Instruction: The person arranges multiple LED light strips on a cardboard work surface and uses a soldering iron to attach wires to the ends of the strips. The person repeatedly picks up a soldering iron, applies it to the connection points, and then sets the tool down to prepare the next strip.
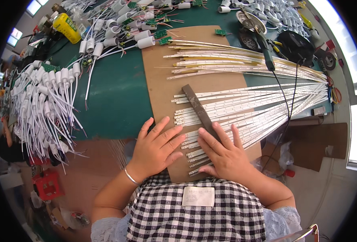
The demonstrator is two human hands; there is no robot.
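Both flat hands, left hand [156,147] and right hand [223,153], press white strips [194,151].

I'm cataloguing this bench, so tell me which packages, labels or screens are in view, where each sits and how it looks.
Yellow bottle: far left of the bench, lying tilted, green and white label.
White label: rectangular patch on the checked apron, below both hands.
No screens show.
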